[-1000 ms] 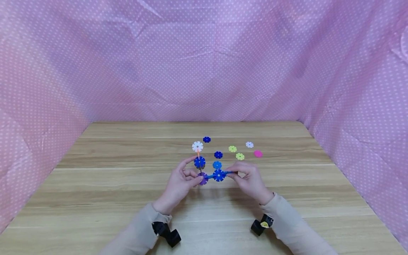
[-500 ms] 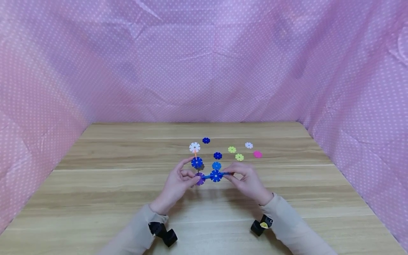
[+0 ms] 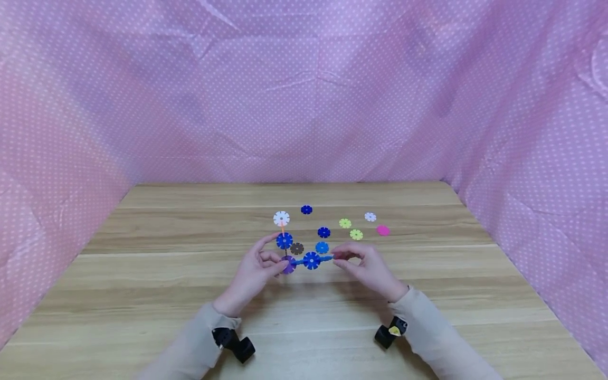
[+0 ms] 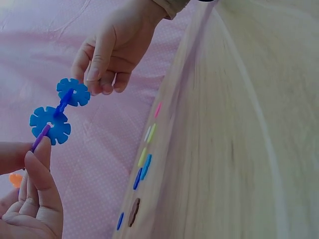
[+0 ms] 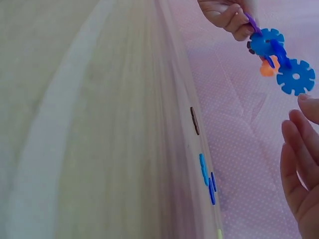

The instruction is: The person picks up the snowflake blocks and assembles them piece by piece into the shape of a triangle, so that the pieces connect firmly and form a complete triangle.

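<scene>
Notched plastic discs are slotted together in a bent chain above the table. My left hand [image 3: 252, 272] pinches the purple disc [image 3: 288, 265] at its corner. Upward from there run a dark piece, a blue disc [image 3: 284, 240], an orange piece [image 3: 283, 227] and a white disc [image 3: 282, 218]. Toward the right come a light blue disc [image 4: 50, 125], a dark blue disc [image 3: 311, 260] and a light blue end disc [image 5: 295, 77]. My right hand [image 3: 368, 268] is beside that end disc, its fingertips at the edge with fingers parted; the wrist views show no grip.
Loose discs lie on the wooden table [image 3: 190, 232] beyond my hands: brown [image 3: 296, 248], light blue [image 3: 322, 247], dark blue [image 3: 324, 232], another dark blue [image 3: 306, 209], two yellow-green [image 3: 356, 234], white [image 3: 370, 217] and pink [image 3: 383, 230]. Pink dotted cloth [image 3: 304, 105] surrounds the table.
My left hand has carried the chain to the left. The light blue end disc has come out from between my right fingers, which have stayed nearly in place. The brown disc is now uncovered.
</scene>
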Demonstrator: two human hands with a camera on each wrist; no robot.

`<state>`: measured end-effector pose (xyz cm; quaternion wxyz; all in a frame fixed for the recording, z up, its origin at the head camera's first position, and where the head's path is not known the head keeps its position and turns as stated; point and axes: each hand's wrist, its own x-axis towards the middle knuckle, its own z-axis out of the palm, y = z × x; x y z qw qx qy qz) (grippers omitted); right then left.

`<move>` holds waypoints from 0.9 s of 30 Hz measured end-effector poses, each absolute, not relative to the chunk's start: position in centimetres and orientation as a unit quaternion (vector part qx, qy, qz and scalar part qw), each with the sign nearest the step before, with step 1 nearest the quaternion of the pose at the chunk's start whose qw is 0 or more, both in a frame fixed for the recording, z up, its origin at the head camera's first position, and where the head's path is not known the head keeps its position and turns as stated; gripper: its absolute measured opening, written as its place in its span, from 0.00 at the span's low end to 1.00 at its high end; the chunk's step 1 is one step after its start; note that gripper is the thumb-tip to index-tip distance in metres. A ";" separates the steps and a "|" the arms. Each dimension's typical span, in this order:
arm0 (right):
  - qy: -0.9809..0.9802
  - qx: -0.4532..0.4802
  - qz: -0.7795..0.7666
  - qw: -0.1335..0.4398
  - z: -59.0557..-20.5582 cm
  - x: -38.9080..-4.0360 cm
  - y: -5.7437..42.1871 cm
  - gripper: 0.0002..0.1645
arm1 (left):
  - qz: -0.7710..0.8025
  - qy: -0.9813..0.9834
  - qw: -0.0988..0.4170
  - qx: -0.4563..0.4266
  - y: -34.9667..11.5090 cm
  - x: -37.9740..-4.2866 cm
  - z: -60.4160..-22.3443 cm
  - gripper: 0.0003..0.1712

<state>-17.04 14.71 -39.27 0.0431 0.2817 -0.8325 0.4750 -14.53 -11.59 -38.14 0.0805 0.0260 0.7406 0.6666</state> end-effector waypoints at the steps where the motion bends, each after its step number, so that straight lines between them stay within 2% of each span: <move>1: -0.835 0.271 0.478 0.035 -39.3 -17.1 14.8 0.11 | 0.666 0.741 0.079 0.024 -11.7 -14.5 -38.2 0.40; 12: -0.867 0.177 0.464 -0.054 -39.6 -19.7 14.6 0.19 | 0.642 0.764 0.063 0.016 -13.7 -14.9 -38.3 0.40; 18: -0.884 0.174 0.421 -0.103 -39.7 -21.3 13.4 0.24 | 0.635 0.771 0.056 0.005 -14.9 -14.9 -38.0 0.40; 27: -0.906 0.164 0.372 -0.120 -39.9 -22.8 11.6 0.25 | 0.652 0.757 0.042 0.000 -16.2 -15.1 -38.0 0.41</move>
